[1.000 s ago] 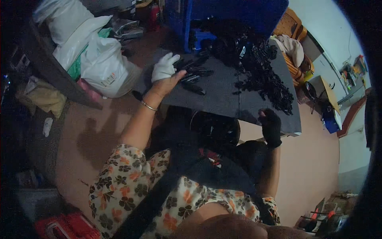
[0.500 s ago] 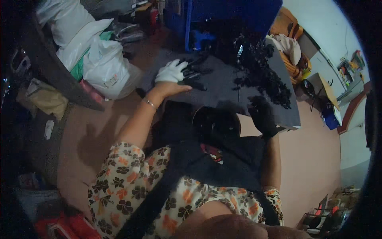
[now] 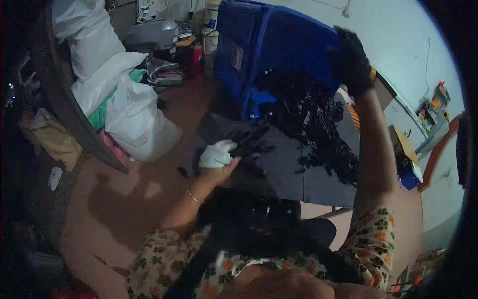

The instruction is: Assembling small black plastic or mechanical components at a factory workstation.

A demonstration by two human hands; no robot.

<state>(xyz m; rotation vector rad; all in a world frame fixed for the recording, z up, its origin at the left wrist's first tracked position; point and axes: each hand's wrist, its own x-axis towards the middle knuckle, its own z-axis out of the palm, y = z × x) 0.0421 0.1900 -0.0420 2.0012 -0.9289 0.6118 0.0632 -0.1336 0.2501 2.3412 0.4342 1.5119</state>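
A blue bin (image 3: 298, 47) lies with its open side toward me on the grey tabletop (image 3: 284, 167). Small, shiny black pieces (image 3: 311, 117) pile at its mouth and spill to the right; their exact kind is unclear. My right hand (image 3: 356, 65), in a black glove, is raised at the bin's right edge, fingers bent over it. On the left of the table, my left hand (image 3: 218, 155) wears a white glove that leaves the thumb bare. Its fingers are curled in beside a smaller cluster of black pieces (image 3: 251, 144); what lies inside them is hidden.
Full white plastic bags (image 3: 137, 117) stand left of the table, behind a dark curved edge (image 3: 74, 94). A grey machine (image 3: 154, 35) and a red bottle (image 3: 197, 60) are at the back. Right of the table, an open box (image 3: 406, 147) stands by the wall.
My right hand has risen from the table's near right edge to the bin's right edge. My left fingers, spread before, have curled in. The view has tipped upward, showing more of the bin.
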